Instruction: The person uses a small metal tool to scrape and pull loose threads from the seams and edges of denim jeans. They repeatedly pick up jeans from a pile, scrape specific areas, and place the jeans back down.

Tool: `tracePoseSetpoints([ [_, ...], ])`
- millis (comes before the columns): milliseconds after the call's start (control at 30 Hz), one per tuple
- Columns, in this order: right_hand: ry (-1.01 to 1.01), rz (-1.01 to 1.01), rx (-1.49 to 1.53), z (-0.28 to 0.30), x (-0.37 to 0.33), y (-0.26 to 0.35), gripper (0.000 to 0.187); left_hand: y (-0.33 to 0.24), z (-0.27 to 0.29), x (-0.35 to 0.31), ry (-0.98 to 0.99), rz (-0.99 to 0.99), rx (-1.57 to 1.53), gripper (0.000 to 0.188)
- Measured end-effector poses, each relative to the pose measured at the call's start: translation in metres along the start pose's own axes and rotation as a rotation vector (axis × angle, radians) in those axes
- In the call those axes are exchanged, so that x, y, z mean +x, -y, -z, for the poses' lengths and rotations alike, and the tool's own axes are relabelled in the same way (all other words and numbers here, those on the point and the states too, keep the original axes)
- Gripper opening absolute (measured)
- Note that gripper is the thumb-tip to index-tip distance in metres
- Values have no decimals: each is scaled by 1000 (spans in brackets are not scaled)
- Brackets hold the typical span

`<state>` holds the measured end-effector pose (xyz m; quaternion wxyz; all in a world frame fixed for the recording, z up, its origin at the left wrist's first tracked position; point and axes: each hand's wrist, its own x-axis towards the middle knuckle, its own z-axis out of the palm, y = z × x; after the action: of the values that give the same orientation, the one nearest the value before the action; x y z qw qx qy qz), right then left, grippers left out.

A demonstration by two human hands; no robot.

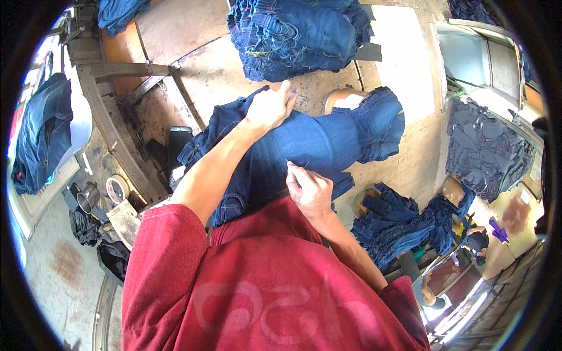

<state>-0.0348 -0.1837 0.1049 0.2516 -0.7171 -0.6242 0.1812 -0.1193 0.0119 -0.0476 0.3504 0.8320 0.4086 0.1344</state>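
Far left: blue denim garment (44, 134) on a pale surface. Nearer, a tape roll (117, 188), with a metal cup (89, 198) just left of it and black cloth (86, 227) near both. A worn frame (111, 128) runs right of these. Another denim piece (122, 16) sits at the far left edge of the tan tabletop (205, 67).

Middle: blue jeans (304, 140) lie crosswise on the near part of the tabletop, in front of the person in a dark red shirt (275, 257). Left hand (272, 108) is at the far edge of the jeans, fingers curled; can't tell if it grips cloth. Farther off, slightly right, a big denim stack (298, 38). Right hand (309, 190) is over the near side of the jeans, thumb and forefinger drawn close; can't tell if fabric is pinched between. Hands are apart from each other.

Right: loose denim heap (404, 225) on the near side, beyond the jeans' near edge. Farther right, dark grey garment pile (489, 149). Purple item (499, 232) nearer, by the right rim. Co-worker in a dark top (477, 241) left of it, mostly too small to tell.
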Motion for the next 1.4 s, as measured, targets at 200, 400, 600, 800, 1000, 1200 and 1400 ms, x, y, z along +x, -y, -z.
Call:
tracePoseSetpoints([
  [200, 86, -11, -87, 5, 6, 2, 17, 5, -11, 1, -61, -34, 43, 35],
  [400, -60, -449, 374, 42, 3, 1, 18, -46, 84, -28, -148, 126, 40, 52],
  [600, -3, -340, 141, 51, 3, -23, 27, -119, 152, -217, -694, 771, -165, 81],
  [800, 50, -385, 287, 21, 4, -31, 20, -135, 124, -252, -49, 910, -821, 55],
  [1000, 103, -461, 247, 35, 2, -34, 29, -148, 119, -196, -10, 1237, -1626, 45],
  [1200, 253, -418, 106, 33, -5, -29, 47, -146, 104, -197, -152, 1047, -1328, 45],
  [1400, 203, -338, 48, 14, -11, -18, 57, -147, 131, -250, -130, 904, -1299, 51],
])
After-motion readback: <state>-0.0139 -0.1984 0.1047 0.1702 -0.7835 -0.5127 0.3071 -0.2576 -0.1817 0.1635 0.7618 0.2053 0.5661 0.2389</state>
